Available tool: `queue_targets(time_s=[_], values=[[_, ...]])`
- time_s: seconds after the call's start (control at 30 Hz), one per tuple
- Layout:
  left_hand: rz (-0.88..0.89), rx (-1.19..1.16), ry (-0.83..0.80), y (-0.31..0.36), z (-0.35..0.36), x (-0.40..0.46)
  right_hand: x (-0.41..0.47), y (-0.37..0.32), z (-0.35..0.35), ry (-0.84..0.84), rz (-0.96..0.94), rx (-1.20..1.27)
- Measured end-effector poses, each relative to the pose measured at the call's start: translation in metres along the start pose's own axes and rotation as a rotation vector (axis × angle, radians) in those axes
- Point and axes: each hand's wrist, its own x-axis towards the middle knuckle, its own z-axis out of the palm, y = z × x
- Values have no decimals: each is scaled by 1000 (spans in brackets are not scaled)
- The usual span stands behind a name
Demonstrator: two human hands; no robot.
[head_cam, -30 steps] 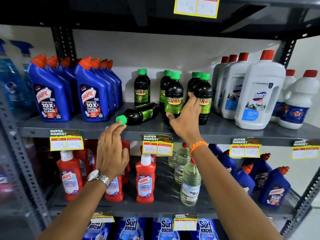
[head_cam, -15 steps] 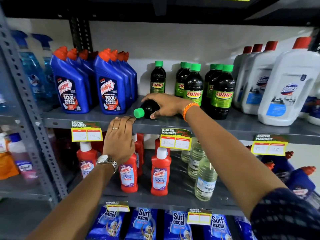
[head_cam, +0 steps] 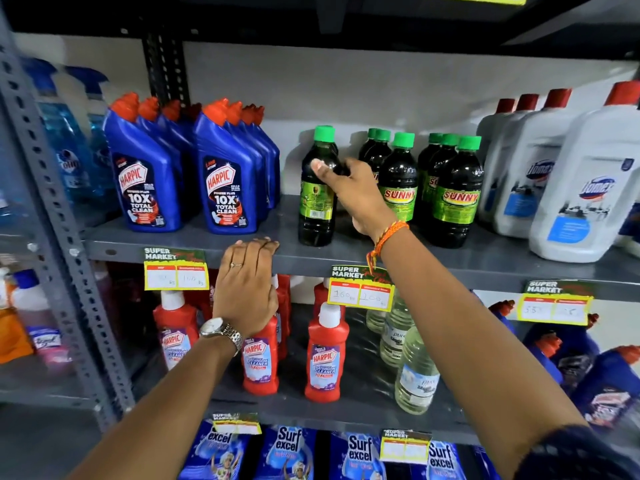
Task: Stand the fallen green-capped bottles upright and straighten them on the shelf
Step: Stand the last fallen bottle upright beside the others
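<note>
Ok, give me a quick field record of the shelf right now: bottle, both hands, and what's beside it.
held bottle: upright on the shelf, back label facing out
right hand: gripping the held bottle's upper body
left hand: fingertips resting on shelf front edge, holding nothing
other green-capped bottles: upright, to the right
fallen bottles: none visible

Green-capped bottles (head_cam: 457, 199) read "SUNNY". Blue bottles (head_cam: 225, 188) read "HARPIC 10X TOTAL CLEAN". Packs (head_cam: 289, 448) read "Surf excel"; tags (head_cam: 360, 289) read "SUPER MARKET".

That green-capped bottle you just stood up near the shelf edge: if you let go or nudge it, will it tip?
Probably tippy: the green-capped bottle is tall and narrow, close to the shelf front. It looks full and dark, so likely heavy. Being round, it would roll if knocked over.
</note>
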Motion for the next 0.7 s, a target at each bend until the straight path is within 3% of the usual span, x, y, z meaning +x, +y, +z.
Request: queue_targets(time_s=[0.1,0.2,0.3,0.53,0.7], values=[[4,-10,1,-1,0,0,-8,-3,6,61,-21,-113],[4,-14,2,-2,1,0,-25,0,7,-21,32,-328],[5,-12,24,-2,3,0,-28,16,10,16,53,-530],[12,-16,68,-2,6,-1,-8,29,12,-19,131,-389],[20,-21,71,-4,9,-1,-14,31,10,54,105,-460]])
